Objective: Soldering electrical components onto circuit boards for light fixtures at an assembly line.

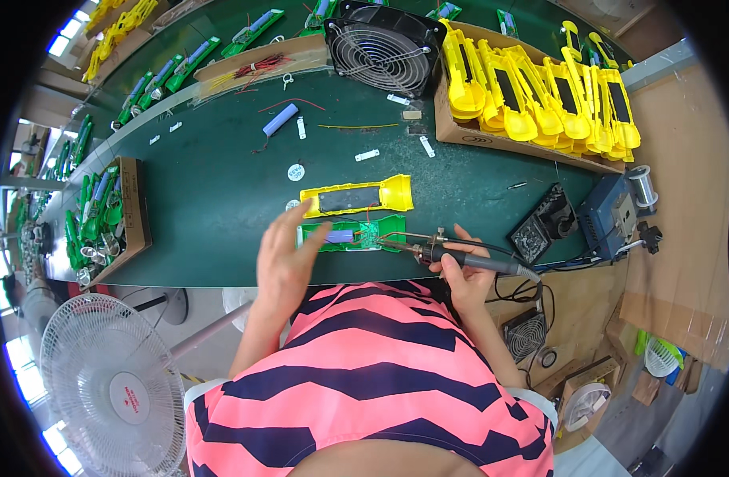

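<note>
My right hand grips a soldering iron with a thin wire-feed tube along its barrel. The iron's tip points left, at the small circuit board inside a green flashlight housing half. A purple cylindrical battery lies in that housing's left part. My left hand is at the housing's left end, thumb and forefinger apart. Its forefinger is close to the yellow housing half, which has a dark panel and lies just beyond the green one. Thin wires run between the two halves.
A carton of yellow housings stands back right, beside a black fan. The iron stand, blue soldering station and solder spool are right. A box of green assemblies sits left. A loose battery lies behind.
</note>
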Demonstrator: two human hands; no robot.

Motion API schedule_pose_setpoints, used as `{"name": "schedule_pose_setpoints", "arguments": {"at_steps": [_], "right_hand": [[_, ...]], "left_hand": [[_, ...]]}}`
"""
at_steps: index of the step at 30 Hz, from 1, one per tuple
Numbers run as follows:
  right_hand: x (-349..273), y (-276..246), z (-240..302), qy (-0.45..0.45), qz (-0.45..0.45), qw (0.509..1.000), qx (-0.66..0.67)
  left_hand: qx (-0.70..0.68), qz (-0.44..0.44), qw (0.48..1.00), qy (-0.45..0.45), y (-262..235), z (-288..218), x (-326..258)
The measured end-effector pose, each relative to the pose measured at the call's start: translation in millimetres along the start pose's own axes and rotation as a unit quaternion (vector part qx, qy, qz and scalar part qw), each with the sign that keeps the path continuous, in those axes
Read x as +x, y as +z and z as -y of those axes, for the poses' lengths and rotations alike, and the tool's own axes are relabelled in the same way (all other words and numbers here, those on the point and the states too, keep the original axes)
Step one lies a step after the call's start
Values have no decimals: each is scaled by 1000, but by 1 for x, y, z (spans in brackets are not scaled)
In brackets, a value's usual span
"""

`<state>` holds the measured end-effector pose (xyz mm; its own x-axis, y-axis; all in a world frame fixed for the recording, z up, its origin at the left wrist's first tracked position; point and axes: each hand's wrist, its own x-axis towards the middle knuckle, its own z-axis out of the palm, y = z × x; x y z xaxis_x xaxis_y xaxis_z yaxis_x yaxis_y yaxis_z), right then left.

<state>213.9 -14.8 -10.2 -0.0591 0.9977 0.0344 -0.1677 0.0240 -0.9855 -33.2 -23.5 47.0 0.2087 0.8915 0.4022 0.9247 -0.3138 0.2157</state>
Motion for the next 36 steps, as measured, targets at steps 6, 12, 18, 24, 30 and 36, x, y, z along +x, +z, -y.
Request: {"name": "schedule_pose_setpoints", "arguments": {"at_steps": [6, 12, 18, 24, 30, 36], "right_hand": [[7, -1, 2, 29, 10, 999, -14], [9, -3, 1, 42, 5, 999, -10], [11, -2, -1, 49, 9, 999, -10], [11, 0, -6, 57, 12, 998, 12], [12, 3, -7, 60, 9, 998, 16], [12, -1, -12, 58, 17, 998, -20]], "left_hand": [[-159, 1, 986, 47, 38, -8, -11], [-134, 50, 987, 75, 35, -13, 0], [-131, 60, 986, 79, 34, -12, 1], [-130, 69, 986, 81, 34, -12, 2], [-132, 72, 986, 77, 33, -12, 3], [-135, 77, 985, 74, 33, -12, 4]]}}
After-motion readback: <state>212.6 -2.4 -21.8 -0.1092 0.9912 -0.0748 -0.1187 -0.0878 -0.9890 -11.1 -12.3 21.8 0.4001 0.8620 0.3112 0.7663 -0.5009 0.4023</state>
